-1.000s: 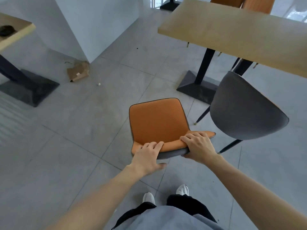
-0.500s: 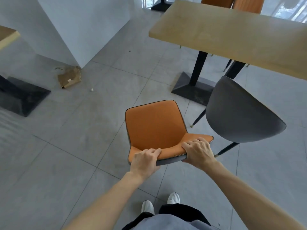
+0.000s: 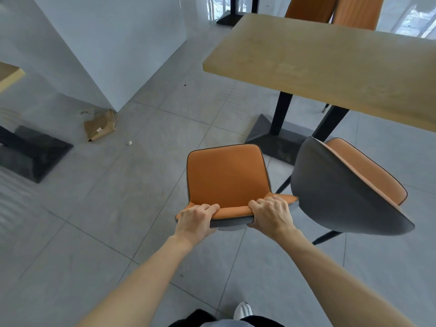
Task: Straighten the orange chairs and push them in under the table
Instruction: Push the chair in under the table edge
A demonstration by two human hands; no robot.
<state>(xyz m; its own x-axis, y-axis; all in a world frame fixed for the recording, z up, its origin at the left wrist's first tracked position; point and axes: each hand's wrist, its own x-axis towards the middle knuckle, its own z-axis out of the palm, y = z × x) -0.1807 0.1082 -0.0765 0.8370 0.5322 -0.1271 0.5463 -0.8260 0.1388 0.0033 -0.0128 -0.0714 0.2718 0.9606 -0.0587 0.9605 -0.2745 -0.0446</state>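
Both hands [image 3: 232,215] gripping orange chair [image 3: 227,175] backrest

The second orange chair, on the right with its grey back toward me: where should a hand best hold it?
Probably the backrest's curved top rim of the second chair, from behind, one hand toward each end: its back faces the person and its seat already points to the table.
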